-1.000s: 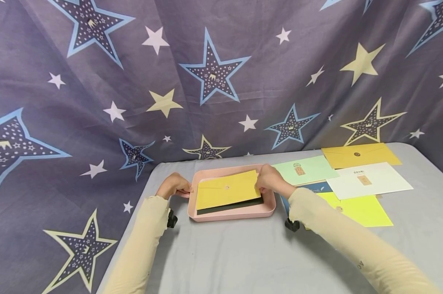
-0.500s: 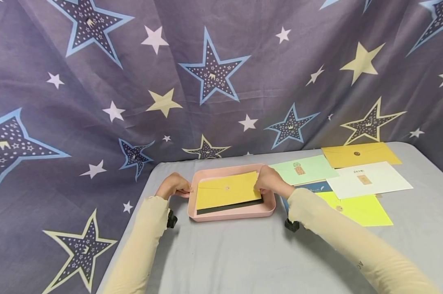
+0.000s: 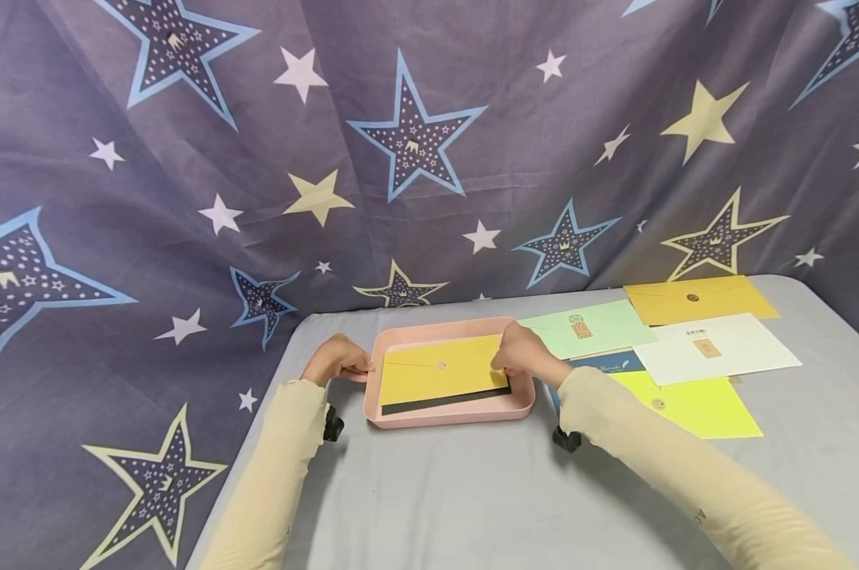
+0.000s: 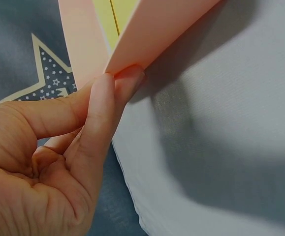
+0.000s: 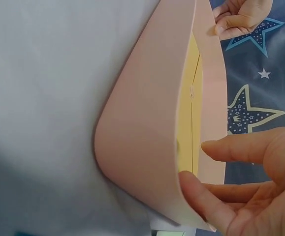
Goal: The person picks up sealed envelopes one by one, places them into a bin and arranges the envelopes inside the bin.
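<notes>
A pink tray point(image 3: 436, 420) holds a yellow envelope point(image 3: 429, 378) lying over a black envelope point(image 3: 446, 402), whose front edge shows. At the tray's left end, my left hand point(image 3: 338, 360) pinches the rim between thumb and fingers; the left wrist view shows the fingertips on the tray wall point(image 4: 157, 42). My right hand point(image 3: 529, 353) is over the tray's right end, at the yellow envelope's right edge. In the right wrist view its fingertips point(image 5: 208, 150) are spread apart just inside the rim, with a gap between them in front of the yellow envelope point(image 5: 185, 113).
Right of the tray lie several loose envelopes: mint green point(image 3: 593, 328), blue point(image 3: 610, 363), white point(image 3: 743, 352), bright yellow point(image 3: 714, 412) and mustard point(image 3: 721, 299). They overlap on the grey cloth-covered table point(image 3: 443, 499). A star-patterned curtain point(image 3: 500, 182) hangs behind.
The yellow envelope's right end has sunk a little lower over the black one. My right hand has shifted very slightly; my left hand stays on the rim.
</notes>
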The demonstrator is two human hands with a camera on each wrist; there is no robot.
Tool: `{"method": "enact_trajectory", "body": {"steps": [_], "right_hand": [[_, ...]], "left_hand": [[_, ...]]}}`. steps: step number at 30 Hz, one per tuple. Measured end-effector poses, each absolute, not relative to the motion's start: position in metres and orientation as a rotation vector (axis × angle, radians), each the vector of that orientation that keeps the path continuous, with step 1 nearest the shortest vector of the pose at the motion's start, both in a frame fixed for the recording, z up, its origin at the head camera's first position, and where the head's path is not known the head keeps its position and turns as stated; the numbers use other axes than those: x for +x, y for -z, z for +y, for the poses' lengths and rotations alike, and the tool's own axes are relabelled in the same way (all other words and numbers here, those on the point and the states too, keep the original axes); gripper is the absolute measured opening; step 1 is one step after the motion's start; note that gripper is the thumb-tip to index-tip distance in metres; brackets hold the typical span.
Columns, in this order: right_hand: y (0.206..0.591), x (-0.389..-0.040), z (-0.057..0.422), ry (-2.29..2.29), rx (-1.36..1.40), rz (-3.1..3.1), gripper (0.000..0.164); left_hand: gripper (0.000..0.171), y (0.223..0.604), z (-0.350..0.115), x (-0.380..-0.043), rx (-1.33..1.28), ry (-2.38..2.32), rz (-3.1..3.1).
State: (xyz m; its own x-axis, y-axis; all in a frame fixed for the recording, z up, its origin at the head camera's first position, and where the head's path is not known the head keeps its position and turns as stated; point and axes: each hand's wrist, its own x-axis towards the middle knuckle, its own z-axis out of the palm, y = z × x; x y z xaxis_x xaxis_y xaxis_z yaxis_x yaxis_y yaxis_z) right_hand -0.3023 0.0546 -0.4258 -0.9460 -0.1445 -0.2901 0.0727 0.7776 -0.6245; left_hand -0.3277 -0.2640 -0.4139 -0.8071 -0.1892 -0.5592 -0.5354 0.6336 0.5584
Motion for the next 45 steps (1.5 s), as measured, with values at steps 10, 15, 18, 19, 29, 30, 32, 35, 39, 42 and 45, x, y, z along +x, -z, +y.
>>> {"method": "enact_trajectory", "body": {"steps": [10,15,18,19,29,30,32,35,39,42,45], "right_hand": [[0.413,-0.302,0.065,0.974,-0.179,2.673,0.038],[0.4,-0.304,0.083,1.16,-0.136,2.564,0.028],[0.394,-0.309,0.096,1.245,-0.098,2.501,0.043],[0.392,-0.311,0.101,1.263,-0.08,2.487,0.044],[0.387,-0.32,0.161,1.32,0.003,2.485,0.042],[0.388,-0.321,0.168,1.327,-0.004,2.491,0.042],[0.39,-0.322,0.179,1.326,-0.02,2.508,0.042],[0.396,-0.325,0.194,1.337,-0.028,2.521,0.042],[0.404,-0.329,0.211,1.337,0.004,2.535,0.041],[0.41,-0.33,0.219,1.317,0.036,2.556,0.039],[0.416,-0.332,0.227,1.302,0.062,2.568,0.028]], "left_hand": [[0.01,0.416,-0.264,-0.329,-0.575,-1.019,2.405],[0.009,0.416,-0.265,-0.329,-0.561,-1.032,2.403],[0.009,0.416,-0.265,-0.328,-0.557,-1.045,2.402],[0.009,0.416,-0.266,-0.327,-0.555,-1.046,2.405],[0.008,0.414,-0.265,-0.327,-0.549,-1.062,2.403],[0.008,0.414,-0.265,-0.327,-0.549,-1.062,2.4],[0.009,0.415,-0.266,-0.328,-0.553,-1.06,2.397],[0.01,0.415,-0.267,-0.329,-0.551,-1.058,2.396],[0.01,0.417,-0.268,-0.33,-0.556,-1.046,2.397],[0.01,0.417,-0.268,-0.331,-0.562,-1.028,2.398],[0.01,0.416,-0.268,-0.33,-0.567,-1.021,2.398]]}}
